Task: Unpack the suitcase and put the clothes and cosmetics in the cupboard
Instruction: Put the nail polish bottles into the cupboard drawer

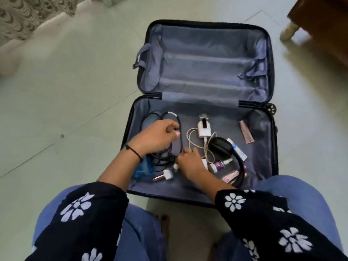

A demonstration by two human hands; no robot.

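An open dark suitcase [263,162] with grey lining lies on the floor; its far half holds nothing. In the near half, my left hand [156,136] pinches a black cable [181,140] coiled at the left. My right hand [190,162] rests fingers-down on the same tangle of cable near the middle. Around them lie a white charger with its cord [203,129], black headphones [222,147], a small purple bottle [219,164], a white tube [237,149], a pink lipstick-like stick [160,177] and a blue plastic pouch [143,169].
Pale tiled floor [66,102] surrounds the case. A wooden furniture leg [290,29] stands at the far right and a patterned fabric [24,16] lies at the far left. My knees in blue jeans [293,189] flank the case's near edge.
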